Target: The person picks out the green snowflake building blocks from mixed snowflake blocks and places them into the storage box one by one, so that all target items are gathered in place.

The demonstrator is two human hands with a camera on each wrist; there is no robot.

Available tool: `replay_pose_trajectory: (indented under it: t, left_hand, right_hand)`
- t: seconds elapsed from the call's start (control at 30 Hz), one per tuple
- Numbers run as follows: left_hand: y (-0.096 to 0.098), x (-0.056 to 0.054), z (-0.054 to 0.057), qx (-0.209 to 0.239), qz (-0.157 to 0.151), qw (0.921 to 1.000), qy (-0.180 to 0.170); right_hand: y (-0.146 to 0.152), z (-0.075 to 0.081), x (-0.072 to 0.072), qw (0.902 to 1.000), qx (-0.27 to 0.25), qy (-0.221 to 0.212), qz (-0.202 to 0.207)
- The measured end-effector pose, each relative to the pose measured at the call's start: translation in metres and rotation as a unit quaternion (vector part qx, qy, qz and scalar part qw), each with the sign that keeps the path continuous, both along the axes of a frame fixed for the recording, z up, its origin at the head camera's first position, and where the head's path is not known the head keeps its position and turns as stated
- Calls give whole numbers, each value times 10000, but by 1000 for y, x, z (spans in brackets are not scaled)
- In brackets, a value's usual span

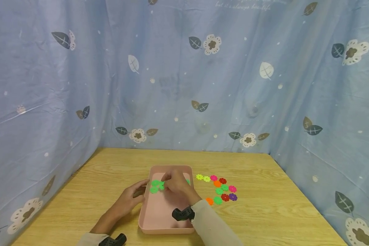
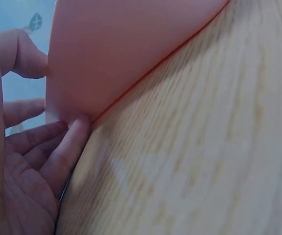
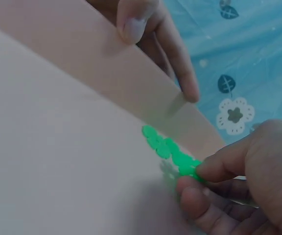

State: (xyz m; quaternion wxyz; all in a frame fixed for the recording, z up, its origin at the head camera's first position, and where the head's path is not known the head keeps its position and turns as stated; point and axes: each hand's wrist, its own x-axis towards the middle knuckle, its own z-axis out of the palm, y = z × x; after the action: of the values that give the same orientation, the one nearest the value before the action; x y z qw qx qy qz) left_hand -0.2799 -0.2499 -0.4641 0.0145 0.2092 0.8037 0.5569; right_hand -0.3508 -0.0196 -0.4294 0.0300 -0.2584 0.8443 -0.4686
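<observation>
pinched green flower disc (image 3: 187,169): held between thumb and finger of the right hand (image 1: 176,183), inside the pink tray (image 1: 162,216), near its left wall.
green disc cluster (image 1: 154,190): laid just beside the pinched piece, apparently touching it; whether slots are joined or edges merely overlapped cannot be told.
lone green disc (image 1: 188,181): partly hidden by the right hand, seen near the tray's right wall.
step in hand: judged to be the placing or fitting of one green disc against the cluster.
next move: a steady pinch and careful lining-up of edges seem called for, then a clean release without the neighbours being nudged.
tray rim: gripped on the left side by the left hand (image 1: 130,199), thumb hooked over the edge, other fingers set against the outer wall.
loose flower discs (image 1: 225,197): spread right of the tray in yellow, pink, red, orange, green and purple.
wood-grain table (image 1: 270,194): backed by a blue leaf-and-flower curtain (image 1: 172,68).
</observation>
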Motion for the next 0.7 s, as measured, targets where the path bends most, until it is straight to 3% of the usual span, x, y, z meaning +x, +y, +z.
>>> replay_pose_trajectory:
  t: [0.43,0.7]
  left_hand:
    - [0,1,0,-112,97,9997,177]
    - [0,0,0,-164,91,9996,226]
  right_hand:
    - [-5,-7,3,9992,-97,-366,-146]
    - [-6,-10,-1,9996,-40,-242,-167]
